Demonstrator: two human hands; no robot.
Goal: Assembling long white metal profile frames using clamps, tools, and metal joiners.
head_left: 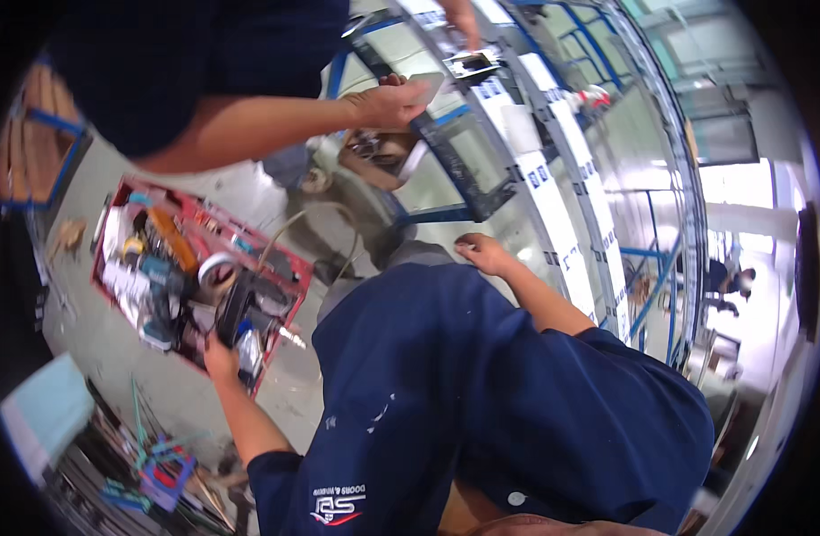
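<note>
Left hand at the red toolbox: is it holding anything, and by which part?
The left hand appears to hold a black object by its near end; blur hides what exactly it is.

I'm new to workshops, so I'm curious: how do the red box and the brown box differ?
Size: the red box looks much larger than the brown box.
Contents: the red box is crammed with tools; what the brown box holds is too blurred to name.
Use: the person's left hand is at the red box, but not the brown box.
Shared: both are open-topped and hold things.
</note>
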